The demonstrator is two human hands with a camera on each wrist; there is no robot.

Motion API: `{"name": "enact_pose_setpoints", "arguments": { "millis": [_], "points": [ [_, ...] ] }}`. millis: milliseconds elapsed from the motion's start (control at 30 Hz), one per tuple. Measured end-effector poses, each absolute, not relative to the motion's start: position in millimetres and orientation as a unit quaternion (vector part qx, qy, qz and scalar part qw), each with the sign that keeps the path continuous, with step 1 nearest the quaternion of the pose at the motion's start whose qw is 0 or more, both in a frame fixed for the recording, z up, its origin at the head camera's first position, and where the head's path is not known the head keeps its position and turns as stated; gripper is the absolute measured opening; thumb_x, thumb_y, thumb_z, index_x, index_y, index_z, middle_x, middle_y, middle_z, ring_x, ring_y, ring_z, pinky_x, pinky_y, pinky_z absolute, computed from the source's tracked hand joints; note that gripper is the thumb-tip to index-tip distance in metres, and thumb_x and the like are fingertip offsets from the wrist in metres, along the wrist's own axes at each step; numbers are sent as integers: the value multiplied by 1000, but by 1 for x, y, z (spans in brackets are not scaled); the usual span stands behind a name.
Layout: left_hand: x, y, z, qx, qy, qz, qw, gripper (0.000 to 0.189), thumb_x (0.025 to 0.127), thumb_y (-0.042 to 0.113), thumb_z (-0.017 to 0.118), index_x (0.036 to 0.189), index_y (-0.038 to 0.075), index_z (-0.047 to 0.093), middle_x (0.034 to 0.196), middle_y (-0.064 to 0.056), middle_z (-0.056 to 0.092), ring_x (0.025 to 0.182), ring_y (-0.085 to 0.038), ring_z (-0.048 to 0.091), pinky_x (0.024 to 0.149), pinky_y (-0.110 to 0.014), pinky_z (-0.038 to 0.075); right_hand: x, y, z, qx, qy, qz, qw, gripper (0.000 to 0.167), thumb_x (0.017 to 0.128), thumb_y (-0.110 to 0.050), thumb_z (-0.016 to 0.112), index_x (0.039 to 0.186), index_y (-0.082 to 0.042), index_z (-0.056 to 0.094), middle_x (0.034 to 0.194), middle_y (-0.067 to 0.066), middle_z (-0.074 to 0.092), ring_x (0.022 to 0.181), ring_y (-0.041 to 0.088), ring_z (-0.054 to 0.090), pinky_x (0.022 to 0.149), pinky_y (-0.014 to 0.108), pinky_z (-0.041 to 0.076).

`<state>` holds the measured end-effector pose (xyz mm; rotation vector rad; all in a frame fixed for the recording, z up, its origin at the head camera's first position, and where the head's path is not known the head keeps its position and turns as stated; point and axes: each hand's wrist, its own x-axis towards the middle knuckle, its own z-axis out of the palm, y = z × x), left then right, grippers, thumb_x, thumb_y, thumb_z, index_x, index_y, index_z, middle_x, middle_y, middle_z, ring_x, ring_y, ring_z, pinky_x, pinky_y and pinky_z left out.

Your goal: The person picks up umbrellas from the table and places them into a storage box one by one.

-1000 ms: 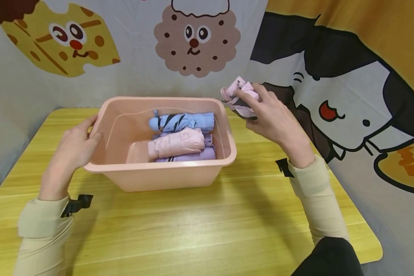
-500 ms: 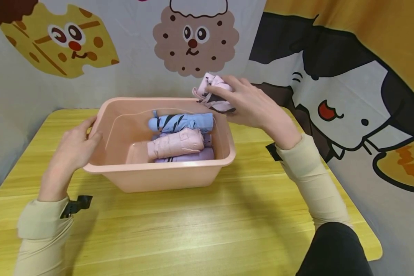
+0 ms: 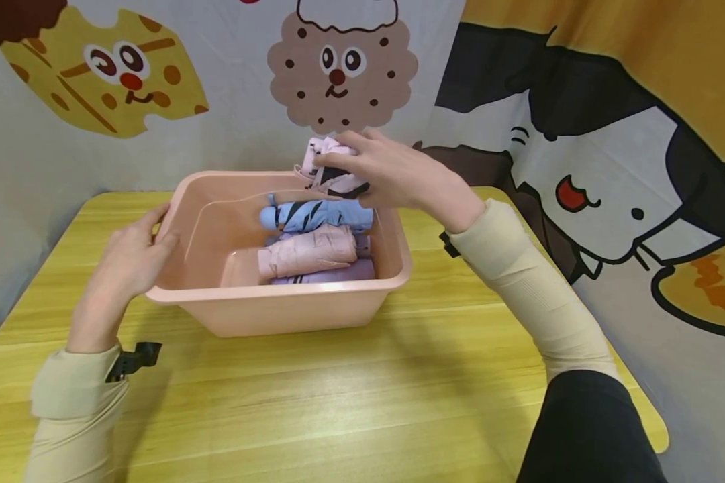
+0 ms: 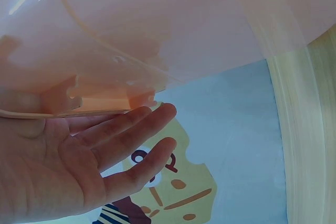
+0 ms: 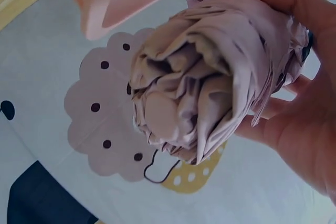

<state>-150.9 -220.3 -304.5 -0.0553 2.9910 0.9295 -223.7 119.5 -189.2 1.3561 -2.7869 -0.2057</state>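
In the head view a pink plastic basin (image 3: 278,312) stands on the table. My left hand (image 3: 134,255) grips its left rim, thumb on top and fingers under the edge. Above the basin's far rim, my right hand (image 3: 407,176) holds a rolled-up pale pink folding umbrella (image 3: 311,155) with a dark part on it. The right wrist view shows the bunched end of that umbrella's cloth (image 5: 210,77), thumb on one side and fingers on the other. Inside the basin lie a blue umbrella (image 3: 326,215), a light pink umbrella (image 3: 308,251) and purple umbrella cloth (image 3: 338,274) beneath.
The basin stands toward the back of a yellow wood-grain table (image 3: 314,396). A cartoon-printed curtain (image 3: 235,144) hangs close behind the table and along its right side. The left part of the basin's floor (image 3: 242,268) shows bare.
My right hand has carried the pale pink umbrella leftward, from right of the basin to over its far rim. My left hand and the basin have stayed in place.
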Motion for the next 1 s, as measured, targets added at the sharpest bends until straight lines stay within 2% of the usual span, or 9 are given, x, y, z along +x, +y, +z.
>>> {"name": "enact_pose_setpoints", "arguments": {
  "millis": [267,467,667,833,933,1000],
  "points": [
    [-152,-221,-305,-17,956,293,5,64,99,37,26,153,7,12,138,-39,39,112,-54,47,85,-65,42,-233,88,-192,451,-882,-118,-70,73,86,-20,69,148,-29,31,154,12,27,133,32,40,104,46,43],
    [-152,-221,-306,-15,957,291,5,64,99,37,26,153,6,12,137,-39,40,112,-54,47,85,-65,42,-235,68,-198,478,-862,-147,-83,70,85,-20,70,145,-30,35,146,11,36,124,27,48,103,41,44],
    [-153,-222,-306,-17,957,290,8,64,99,37,26,154,8,11,137,-39,39,112,-55,46,85,-65,42,-237,55,-204,485,-852,-161,-113,70,85,-14,68,144,-32,36,150,7,34,133,26,41,108,42,39],
    [-153,-221,-306,-17,956,292,8,64,99,37,26,154,7,11,137,-39,39,112,-54,47,84,-64,43,-238,51,-213,493,-844,-162,-137,69,85,-5,62,142,-36,38,154,2,29,130,22,43,102,37,44],
    [-153,-221,-305,-14,956,293,6,64,99,37,26,153,7,12,137,-39,39,111,-54,47,84,-64,43,-237,50,-218,491,-840,-187,-135,70,86,-4,57,142,-40,36,154,-3,29,131,16,40,100,33,44],
    [-153,-221,-305,-13,956,293,4,64,99,37,26,153,6,12,137,-39,39,112,-54,47,85,-65,42,-236,50,-222,500,-832,-208,-125,68,86,-4,56,141,-38,37,153,-3,32,134,15,38,105,32,40]
  ]
}}
